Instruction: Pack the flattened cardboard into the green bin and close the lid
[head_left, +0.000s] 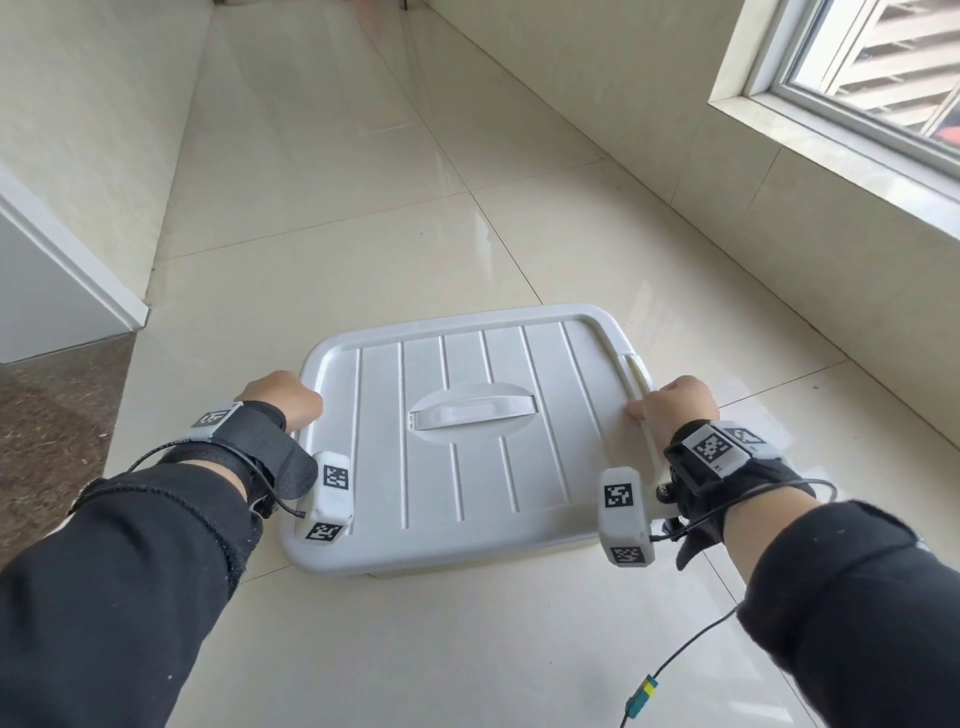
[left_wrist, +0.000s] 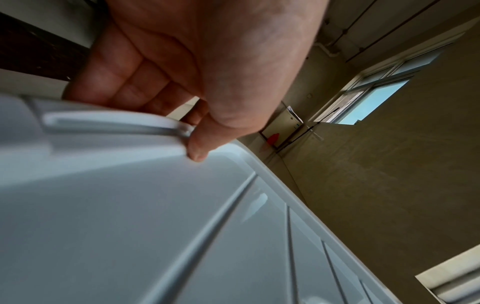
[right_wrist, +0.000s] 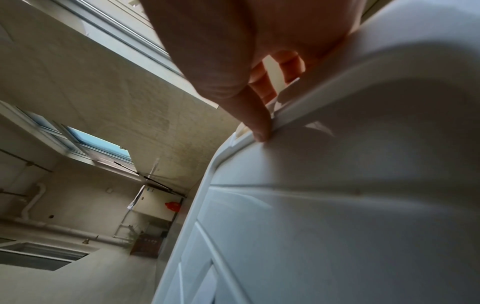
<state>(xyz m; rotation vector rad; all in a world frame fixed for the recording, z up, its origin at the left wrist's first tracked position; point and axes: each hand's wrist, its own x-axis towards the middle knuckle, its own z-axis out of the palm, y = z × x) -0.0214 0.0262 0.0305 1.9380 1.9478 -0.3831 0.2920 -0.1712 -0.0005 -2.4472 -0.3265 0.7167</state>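
A white ribbed lid (head_left: 467, 467) with a centre handle (head_left: 472, 413) lies flat on top of the bin, which stands on the floor. Only a thin strip of the bin (head_left: 467, 570) shows under the front rim, and its colour cannot be told. No cardboard is in view. My left hand (head_left: 283, 400) grips the lid's left edge; in the left wrist view the hand (left_wrist: 197, 82) curls its fingers under the lid's rim (left_wrist: 116, 125) with the thumb on top. My right hand (head_left: 675, 405) grips the right edge at the side latch (head_left: 639, 374); in the right wrist view its thumb (right_wrist: 254, 115) presses the lid (right_wrist: 337, 205).
Glossy pale floor tiles (head_left: 363, 208) surround the bin. A wall with a window (head_left: 857, 67) and sill runs along the right. A grey panel (head_left: 41, 291) and dark brown flooring (head_left: 47, 415) lie to the left. A cable with a green plug (head_left: 644, 691) hangs from my right wrist.
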